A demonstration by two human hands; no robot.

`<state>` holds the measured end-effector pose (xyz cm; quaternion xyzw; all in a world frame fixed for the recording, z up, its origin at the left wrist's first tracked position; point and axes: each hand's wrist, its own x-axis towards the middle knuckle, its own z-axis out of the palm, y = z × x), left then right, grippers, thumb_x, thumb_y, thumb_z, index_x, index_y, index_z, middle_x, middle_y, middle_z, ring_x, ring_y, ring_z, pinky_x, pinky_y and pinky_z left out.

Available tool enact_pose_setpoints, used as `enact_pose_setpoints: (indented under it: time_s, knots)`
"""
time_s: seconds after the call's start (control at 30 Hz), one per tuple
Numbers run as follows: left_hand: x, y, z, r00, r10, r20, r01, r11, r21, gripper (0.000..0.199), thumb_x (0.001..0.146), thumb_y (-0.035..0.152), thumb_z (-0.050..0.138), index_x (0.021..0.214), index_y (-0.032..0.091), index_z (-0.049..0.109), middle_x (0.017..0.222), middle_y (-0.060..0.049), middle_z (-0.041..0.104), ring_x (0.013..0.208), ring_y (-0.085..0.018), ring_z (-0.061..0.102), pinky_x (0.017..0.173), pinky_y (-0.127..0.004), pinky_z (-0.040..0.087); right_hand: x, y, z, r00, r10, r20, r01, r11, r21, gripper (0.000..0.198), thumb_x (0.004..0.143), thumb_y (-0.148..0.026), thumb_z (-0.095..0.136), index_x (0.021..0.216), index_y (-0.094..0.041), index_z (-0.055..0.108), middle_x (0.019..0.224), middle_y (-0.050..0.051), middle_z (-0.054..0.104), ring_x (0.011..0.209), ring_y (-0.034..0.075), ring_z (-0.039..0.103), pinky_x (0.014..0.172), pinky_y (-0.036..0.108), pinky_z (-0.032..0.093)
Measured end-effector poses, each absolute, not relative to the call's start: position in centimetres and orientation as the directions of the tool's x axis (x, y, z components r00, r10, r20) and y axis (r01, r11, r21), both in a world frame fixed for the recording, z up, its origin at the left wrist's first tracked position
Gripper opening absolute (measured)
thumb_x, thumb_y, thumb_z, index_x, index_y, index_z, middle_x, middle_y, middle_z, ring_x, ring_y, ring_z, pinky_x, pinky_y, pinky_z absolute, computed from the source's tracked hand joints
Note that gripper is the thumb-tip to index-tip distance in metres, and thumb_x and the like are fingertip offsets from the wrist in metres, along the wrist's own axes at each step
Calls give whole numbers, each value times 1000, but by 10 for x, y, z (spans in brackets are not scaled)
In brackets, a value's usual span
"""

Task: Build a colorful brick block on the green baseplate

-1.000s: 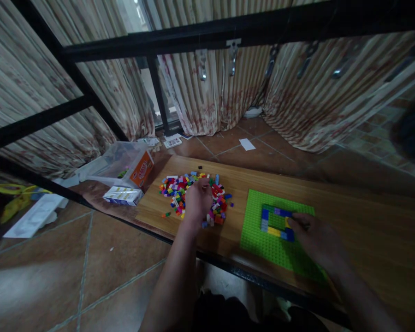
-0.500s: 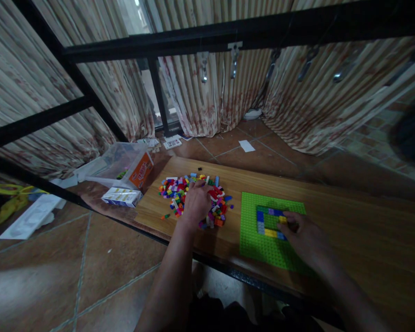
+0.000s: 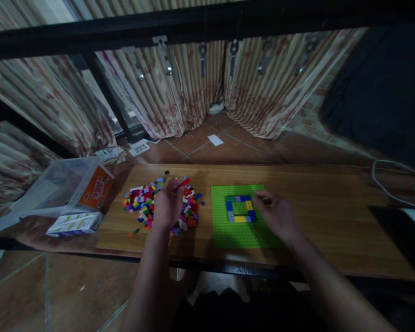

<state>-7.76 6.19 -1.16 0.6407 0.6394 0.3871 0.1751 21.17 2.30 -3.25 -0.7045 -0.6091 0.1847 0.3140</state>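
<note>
My left hand (image 3: 168,205) is over the pile of toy bricks (image 3: 143,198), thumb and fingers pinched on a red brick (image 3: 184,182) raised above the others. On the green baseplate (image 3: 224,237), a hollow square of bricks (image 3: 240,218) has been built in blue, yellow, green, purple and light blue. Just right of that square is my right hand (image 3: 278,214), its fingers curled together by the plate's right side. Whatever lies between those fingertips, if anything, is hidden.
A clear plastic bin (image 3: 64,184) with an orange label and a white box (image 3: 75,224) are left of the wooden tabletop (image 3: 314,207). A dark flat object (image 3: 397,235) and a white cable (image 3: 373,177) lie at the right. A black rail with metal clips crosses above.
My left hand has risen from the pile with a red brick. My right hand has drawn back from the yellow bricks on the square. The view has turned right.
</note>
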Motion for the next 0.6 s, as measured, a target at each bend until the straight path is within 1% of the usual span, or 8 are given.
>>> enact_pose_setpoints:
  time_s: [0.07, 0.1, 0.17, 0.23, 0.3, 0.4, 0.5, 0.6]
  knots:
    - [-58, 58, -11, -33, 984, 176, 514, -134, 847, 16, 86, 29, 52, 90, 17, 62, 77, -1, 65, 72, -15, 60, 70, -26, 47, 209, 21, -27, 161, 969, 186, 674, 30, -738, 29, 86, -39, 53, 100, -19, 70, 94, 7, 71, 77, 19, 64, 74, 34, 51]
    - [-47, 57, -12, 49, 991, 126, 435, -135, 890, 18, 86, 31, 52, 88, 17, 62, 74, 0, 63, 69, -14, 58, 67, -24, 46, 207, 20, -24, 126, 968, 218, 645, 87, -759, 28, 87, -38, 53, 100, -20, 70, 95, 6, 71, 77, 19, 63, 73, 33, 51]
    - [-25, 53, -16, 190, 981, 46, 305, -104, 947, 20, 86, 34, 52, 86, 17, 62, 69, 2, 59, 64, -12, 55, 62, -22, 44, 202, 17, -21, 29, 963, 267, 610, 195, -768, 25, 88, -36, 54, 102, -22, 69, 99, 6, 69, 79, 18, 63, 74, 32, 51]
    - [-7, 51, -21, 303, 953, -22, 238, -53, 970, 24, 87, 38, 51, 79, 17, 60, 63, 3, 55, 58, -10, 50, 57, -21, 41, 199, 15, -20, -66, 952, 299, 595, 278, -754, 24, 89, -33, 56, 107, -23, 68, 102, 5, 67, 83, 17, 62, 77, 32, 52]
    - [4, 51, -24, 373, 925, -68, 230, -21, 973, 32, 88, 42, 50, 70, 17, 56, 57, 5, 50, 53, -9, 46, 53, -21, 36, 199, 15, -22, -132, 940, 316, 593, 330, -735, 23, 90, -30, 56, 109, -25, 68, 102, 5, 66, 89, 18, 62, 82, 34, 51]
    - [12, 51, -26, 391, 916, -94, 270, -17, 963, 41, 90, 46, 47, 61, 17, 51, 50, 5, 45, 48, -8, 39, 50, -21, 31, 203, 18, -28, -171, 935, 311, 603, 349, -718, 23, 92, -29, 55, 110, -25, 68, 100, 5, 67, 95, 19, 62, 86, 35, 50]
    - [17, 52, -28, 400, 908, -125, 295, 2, 956, 43, 91, 47, 45, 60, 17, 51, 49, 5, 44, 46, -8, 38, 50, -21, 31, 208, 23, -33, -165, 932, 322, 613, 352, -707, 24, 93, -31, 55, 112, -25, 67, 101, 6, 67, 96, 20, 62, 86, 35, 50]
    - [22, 54, -32, 403, 904, -147, 310, 16, 951, 44, 91, 48, 45, 60, 18, 51, 49, 5, 46, 46, -9, 41, 50, -22, 33, 210, 26, -35, -191, 927, 323, 603, 370, -707, 22, 93, -33, 56, 107, -24, 69, 97, 5, 69, 93, 20, 62, 85, 35, 49]
